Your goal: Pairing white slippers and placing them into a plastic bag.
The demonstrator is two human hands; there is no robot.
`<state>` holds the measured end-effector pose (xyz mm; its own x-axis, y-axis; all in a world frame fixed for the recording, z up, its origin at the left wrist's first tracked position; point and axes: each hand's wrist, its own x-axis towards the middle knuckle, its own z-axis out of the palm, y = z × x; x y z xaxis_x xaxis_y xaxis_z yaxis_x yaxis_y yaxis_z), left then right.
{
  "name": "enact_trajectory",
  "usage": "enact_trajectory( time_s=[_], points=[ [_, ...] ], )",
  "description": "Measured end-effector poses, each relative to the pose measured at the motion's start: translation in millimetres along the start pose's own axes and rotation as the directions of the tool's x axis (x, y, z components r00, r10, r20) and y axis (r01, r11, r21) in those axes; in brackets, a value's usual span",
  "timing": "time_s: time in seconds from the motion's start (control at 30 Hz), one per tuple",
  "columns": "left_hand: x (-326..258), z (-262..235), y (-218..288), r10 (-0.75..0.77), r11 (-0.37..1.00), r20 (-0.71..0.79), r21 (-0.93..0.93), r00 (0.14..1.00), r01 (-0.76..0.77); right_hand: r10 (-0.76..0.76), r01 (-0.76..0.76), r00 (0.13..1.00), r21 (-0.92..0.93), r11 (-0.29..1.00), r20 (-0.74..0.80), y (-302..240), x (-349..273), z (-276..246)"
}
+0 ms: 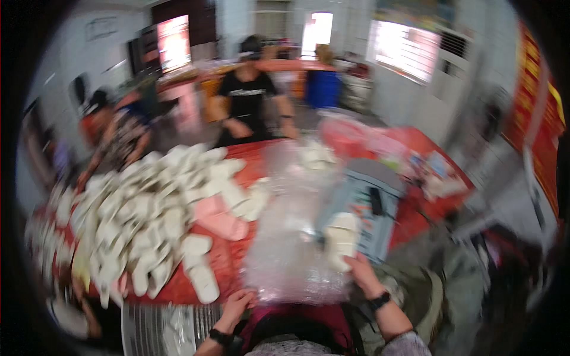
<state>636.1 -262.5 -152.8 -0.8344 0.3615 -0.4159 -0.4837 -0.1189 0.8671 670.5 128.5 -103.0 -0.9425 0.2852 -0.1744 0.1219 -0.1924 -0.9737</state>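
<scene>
A cream slipper [342,234] is in my right hand [363,276], gripped at its near end, above the right edge of a stack of clear plastic bags [291,255]. My left hand [238,304] is closed, fingers curled, at the near left corner of that stack. Blur hides what is between its fingers, if anything. To the left, a big heap of cream slippers [148,207] covers much of the red table [231,270]. Pink slippers [219,218] lie at the heap's right side, and a cream pair [200,270] rests nearer to me.
A grey-blue printed sack [371,196] with a dark phone-like object [376,202] lies to the right. Pink plastic bags [368,137] sit at the far right. One person [246,98] is across the table, another [116,133] at the left. A grey ridged crate [160,329] stands below the near edge.
</scene>
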Motion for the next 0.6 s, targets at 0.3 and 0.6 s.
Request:
enact_trajectory(
  time_s=[0.3,0.6],
  points=[
    [-14.5,-13.7,-40.7,0.12,0.993,-0.024,0.024,0.992,-0.12,0.078,-0.068,0.994,-0.12,0.99,0.082,-1.6,-12.5,43.3],
    [-40.4,17.0,-6.0,0.15,0.969,0.218,0.162,0.964,-0.187,0.326,-0.187,0.823,-0.32,0.929,0.464,-18.6,-59.5,142.3]
  ],
)
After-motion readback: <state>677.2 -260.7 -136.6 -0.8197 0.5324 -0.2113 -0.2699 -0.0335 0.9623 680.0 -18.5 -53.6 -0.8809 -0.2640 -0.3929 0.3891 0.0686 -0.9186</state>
